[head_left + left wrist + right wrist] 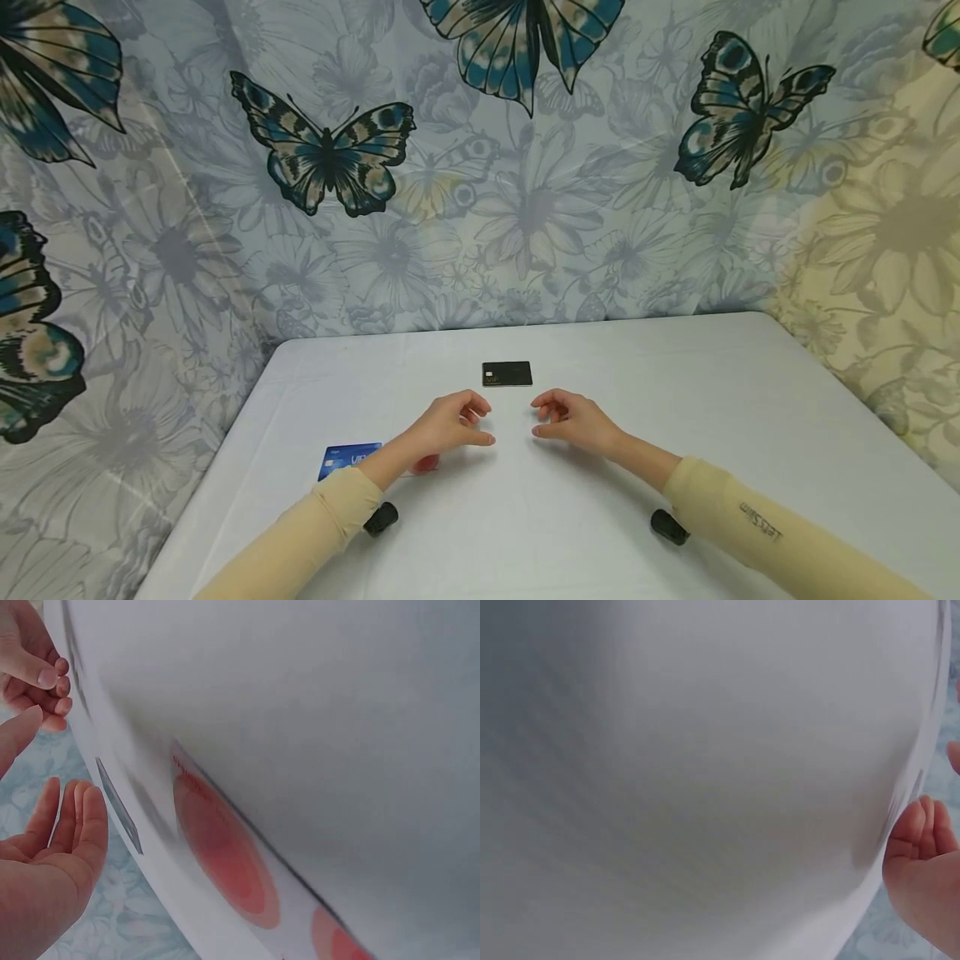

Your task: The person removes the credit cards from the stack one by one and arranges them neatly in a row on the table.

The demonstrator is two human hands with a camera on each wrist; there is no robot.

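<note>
In the head view my left hand (452,422) and right hand (576,422) face each other above the white table. The fingers of both are loosely bent, with nothing between them. Just beyond the gap between the hands lies a black card (508,373) with a small chip and gold lettering. Left of my left forearm, partly hidden by it, is a blue card (348,455) with a chip and white letters. A whitish flat piece with red ovals (225,855) lies beneath the left wrist; the forearm hides most of it in the head view.
The white tabletop (750,400) runs back to a cloth wall (540,208) printed with butterflies and flowers. Small black devices (381,518) sit under the wrists, beside the yellow sleeves (765,517).
</note>
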